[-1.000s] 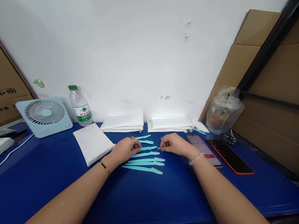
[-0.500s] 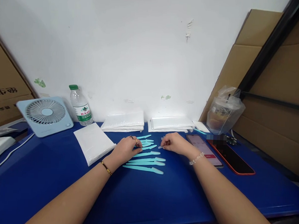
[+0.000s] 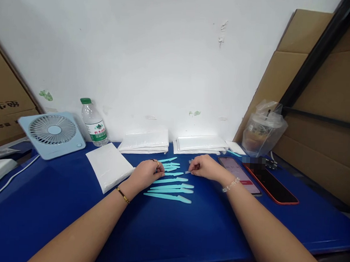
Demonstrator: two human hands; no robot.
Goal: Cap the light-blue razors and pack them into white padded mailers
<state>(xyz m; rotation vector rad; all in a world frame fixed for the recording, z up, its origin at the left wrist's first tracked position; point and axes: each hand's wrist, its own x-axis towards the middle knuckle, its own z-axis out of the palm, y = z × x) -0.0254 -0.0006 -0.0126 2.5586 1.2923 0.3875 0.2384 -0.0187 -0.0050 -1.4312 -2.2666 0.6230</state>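
Several light-blue plastic sticks (image 3: pixel 170 189) lie in a row on the blue table (image 3: pixel 169 232). My left hand (image 3: pixel 145 173), with a ring and a gold bracelet, rests curled at the left ends of the upper sticks and pinches one of them (image 3: pixel 172 173). My right hand (image 3: pixel 204 166), wearing a bead bracelet, is closed in a pinch on a small pale piece (image 3: pixel 187 172) just off that stick's right end.
White packet stacks (image 3: pixel 145 142) (image 3: pixel 199 143) line the wall; another white packet (image 3: pixel 108 166) lies left of my hand. A small blue fan (image 3: pixel 53 132) and water bottle (image 3: pixel 93 123) stand at left. Two phones (image 3: pixel 239 174) (image 3: pixel 273 185) and a bagged drink cup (image 3: pixel 263 129) sit right. Cardboard leans behind.
Both hands have stayed almost in place; the left hand's fingers have shifted slightly on the upper sticks. The view has drifted a little.
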